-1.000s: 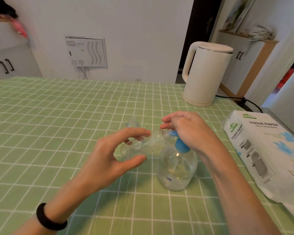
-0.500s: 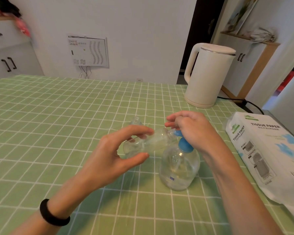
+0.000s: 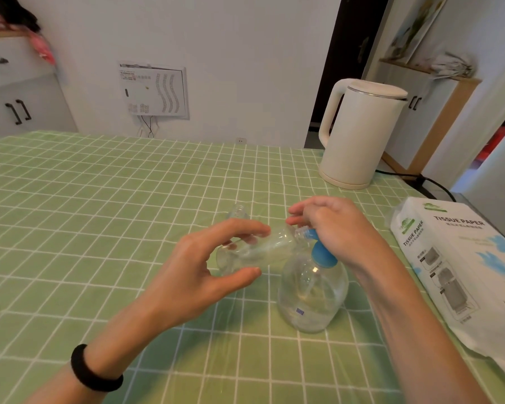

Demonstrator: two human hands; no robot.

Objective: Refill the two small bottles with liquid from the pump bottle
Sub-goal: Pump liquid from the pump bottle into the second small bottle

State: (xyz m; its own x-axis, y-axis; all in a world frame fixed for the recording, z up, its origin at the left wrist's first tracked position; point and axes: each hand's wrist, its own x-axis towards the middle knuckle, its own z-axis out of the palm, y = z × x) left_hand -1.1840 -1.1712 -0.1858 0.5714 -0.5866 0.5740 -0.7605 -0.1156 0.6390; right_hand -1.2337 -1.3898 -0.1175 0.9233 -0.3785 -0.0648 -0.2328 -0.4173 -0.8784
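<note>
Nearest to the camera, on the left, a black wrist band (image 3: 95,371) sits on the forearm of the left hand (image 3: 204,272). Just beyond it, this hand grips a small clear plastic bottle (image 3: 254,252) between the thumb below and the curled fingers above. It holds the bottle almost flat above the green checked tablecloth (image 3: 99,228), with the mouth turned right toward the nozzle.

To the right, the clear round plastic pump bottle (image 3: 312,295) stands on the cloth with clear liquid inside. The right hand (image 3: 338,228) curls its fingers over the blue pump head (image 3: 322,253) and bears on it from above.

Compared with one second ago and half a second ago, almost nothing has moved. Both hands keep their places, and the mouth of the held bottle stays at the nozzle. I judge that the pumping into this first bottle goes on. How much liquid is already in it I cannot tell.

A little farther, behind the left fingers, a second small clear bottle (image 3: 239,212) stands upright with no cap, probably waiting to be filled. On the right lies a white tissue paper pack (image 3: 455,258), and at the far right stands a cream electric kettle (image 3: 362,135).
</note>
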